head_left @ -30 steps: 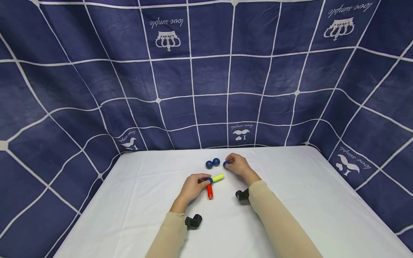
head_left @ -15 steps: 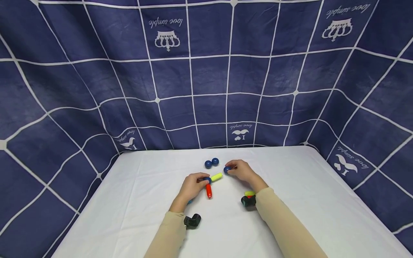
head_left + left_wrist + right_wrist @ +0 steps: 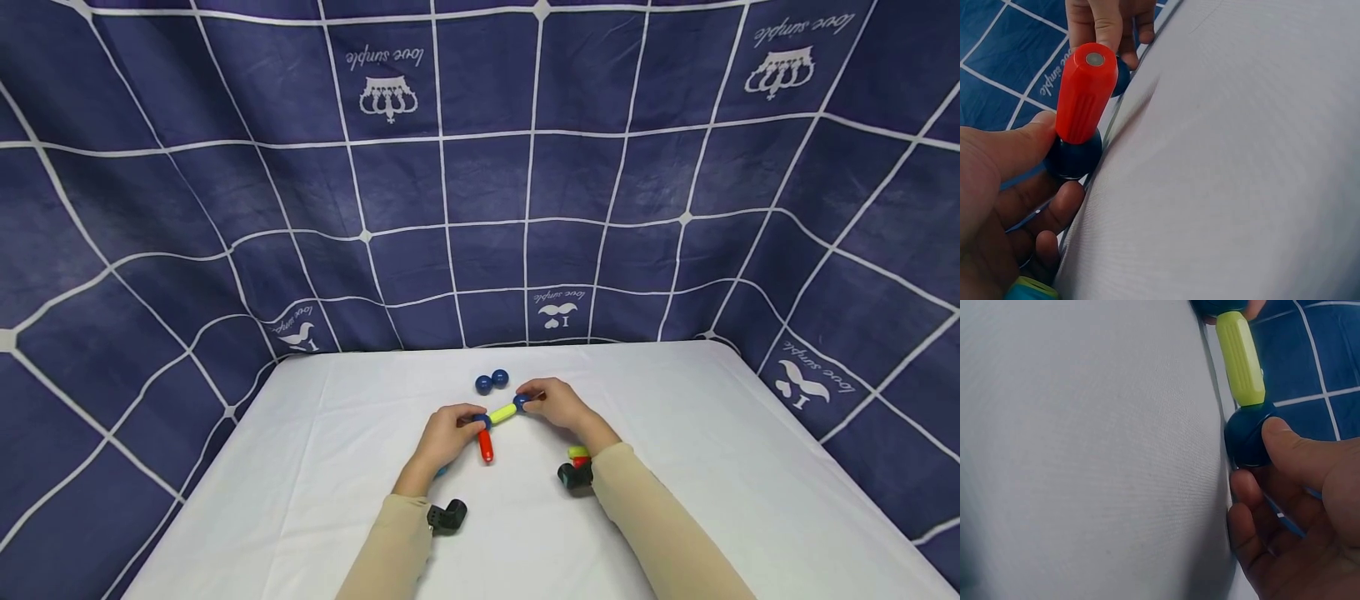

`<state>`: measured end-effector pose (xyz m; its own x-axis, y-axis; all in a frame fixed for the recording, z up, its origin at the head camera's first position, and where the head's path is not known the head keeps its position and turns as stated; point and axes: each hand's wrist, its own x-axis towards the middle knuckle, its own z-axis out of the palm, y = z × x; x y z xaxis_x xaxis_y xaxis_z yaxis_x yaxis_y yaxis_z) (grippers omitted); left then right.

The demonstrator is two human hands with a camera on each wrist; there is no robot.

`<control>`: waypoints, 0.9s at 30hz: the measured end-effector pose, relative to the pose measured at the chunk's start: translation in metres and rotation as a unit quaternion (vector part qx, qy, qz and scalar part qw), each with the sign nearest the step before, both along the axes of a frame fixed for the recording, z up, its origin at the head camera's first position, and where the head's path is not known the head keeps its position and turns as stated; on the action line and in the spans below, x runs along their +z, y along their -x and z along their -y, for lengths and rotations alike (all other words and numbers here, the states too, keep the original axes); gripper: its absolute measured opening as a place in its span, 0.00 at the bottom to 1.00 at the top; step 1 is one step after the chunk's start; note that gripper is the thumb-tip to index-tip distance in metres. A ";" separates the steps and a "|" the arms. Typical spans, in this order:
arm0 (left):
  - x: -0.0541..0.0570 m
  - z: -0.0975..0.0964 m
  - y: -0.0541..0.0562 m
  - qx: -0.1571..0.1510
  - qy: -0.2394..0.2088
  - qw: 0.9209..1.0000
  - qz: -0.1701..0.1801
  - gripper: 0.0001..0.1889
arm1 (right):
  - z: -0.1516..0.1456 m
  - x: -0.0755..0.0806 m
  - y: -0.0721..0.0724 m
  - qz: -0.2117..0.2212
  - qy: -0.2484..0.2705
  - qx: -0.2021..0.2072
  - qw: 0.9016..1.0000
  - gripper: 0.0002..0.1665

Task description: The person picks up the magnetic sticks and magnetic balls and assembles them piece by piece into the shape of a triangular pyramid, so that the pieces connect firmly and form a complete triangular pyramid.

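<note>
My left hand [image 3: 450, 432] pinches a dark blue ball [image 3: 1075, 157] between thumb and fingers. From that ball a red rod [image 3: 1087, 94] with a metal disc in its end points toward me, and a yellow-green rod [image 3: 503, 413] runs off to the right. At the far end of the yellow-green rod, my right hand [image 3: 558, 403] pinches a second blue ball [image 3: 1251, 434]. The right wrist view shows this ball right against the rod's end, so rod and balls form one line between the hands.
Two loose blue balls [image 3: 492, 382] lie farther back on the white-covered table [image 3: 360, 392]. Yellow and red pieces [image 3: 578, 457] lie by the right wrist, partly hidden. A blue piece with a yellow-green end [image 3: 1030, 290] lies beside the left hand. Dark blue curtain surrounds the table.
My right hand has brought its blue ball toward me and then left, from beside the loose balls to the yellow-green rod's free end. The left hand has stayed nearly in place.
</note>
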<state>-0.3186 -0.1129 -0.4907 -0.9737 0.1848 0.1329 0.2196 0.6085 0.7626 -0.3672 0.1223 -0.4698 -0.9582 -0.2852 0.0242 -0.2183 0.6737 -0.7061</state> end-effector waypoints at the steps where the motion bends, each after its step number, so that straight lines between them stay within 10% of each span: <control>1: 0.000 0.000 0.000 -0.001 0.001 1.000 -0.002 0.12 | 0.000 -0.001 0.000 -0.001 0.000 0.000 1.000 0.14; 27: -0.001 0.001 -0.001 -0.016 0.003 1.000 0.008 0.14 | 0.004 -0.006 0.002 0.000 0.028 -0.007 1.000 0.17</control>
